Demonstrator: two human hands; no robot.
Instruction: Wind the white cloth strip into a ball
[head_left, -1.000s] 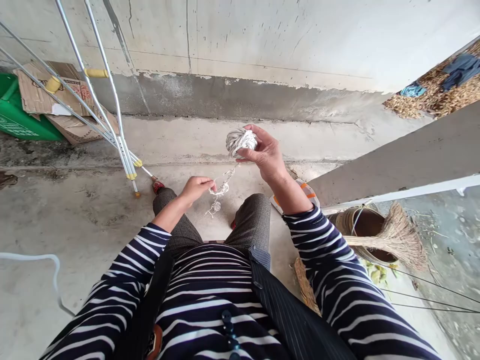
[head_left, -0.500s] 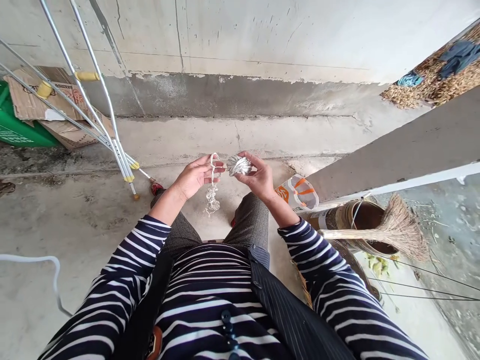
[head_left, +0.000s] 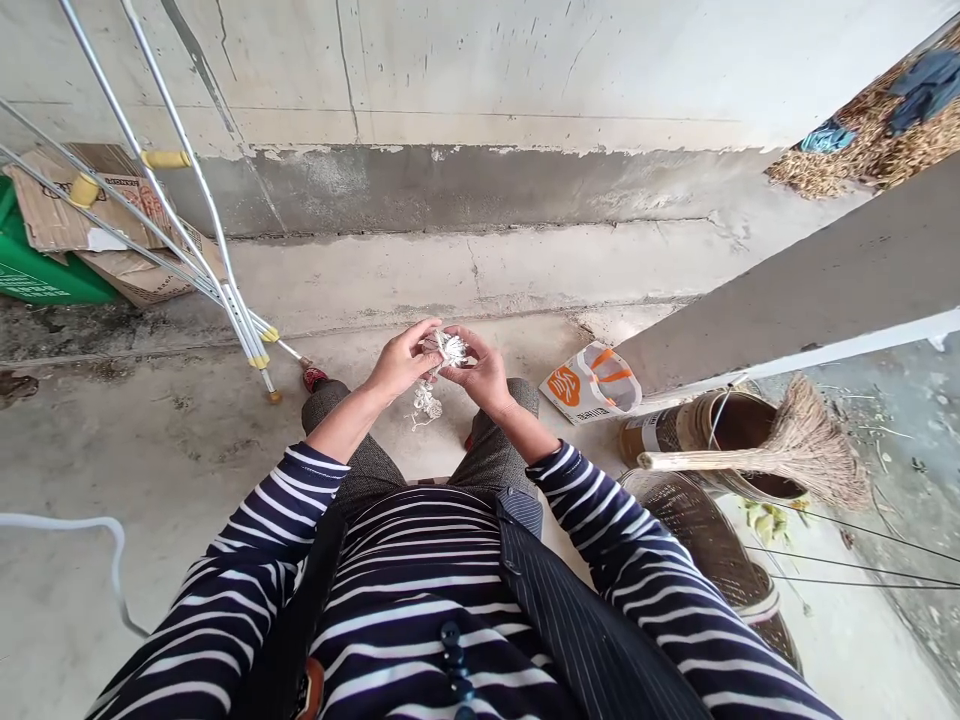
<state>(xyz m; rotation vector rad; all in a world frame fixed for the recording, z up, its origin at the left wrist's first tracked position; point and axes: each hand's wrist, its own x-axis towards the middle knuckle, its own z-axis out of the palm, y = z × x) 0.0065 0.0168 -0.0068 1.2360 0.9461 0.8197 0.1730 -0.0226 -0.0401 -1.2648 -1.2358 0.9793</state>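
Observation:
A small wound bundle of white cord (head_left: 454, 349) is held between my two hands in front of my legs. My right hand (head_left: 484, 376) grips it from the right, with fingers and thumb closed around its side. On the other side, my left hand (head_left: 399, 362) pinches the cord against the bundle. A knotted, tangled tail of the same cord (head_left: 427, 402) dangles below my left hand. The fingers cover part of the bundle, so the exact path of the cord between them is hidden.
Metal crutches (head_left: 244, 325) lean at the left, before cardboard boxes (head_left: 56, 205) and a green bin (head_left: 41, 265). To the right are a white-orange carton (head_left: 574, 385), a bucket (head_left: 694, 425), a straw broom (head_left: 810, 450) and a dark woven basket (head_left: 679, 520). A wall (head_left: 480, 75) runs ahead.
My hands have come together. My left hand has brought its strand of cord rightward onto the bundle, and my right hand has shifted left and slightly down. The tail hangs lower beneath them.

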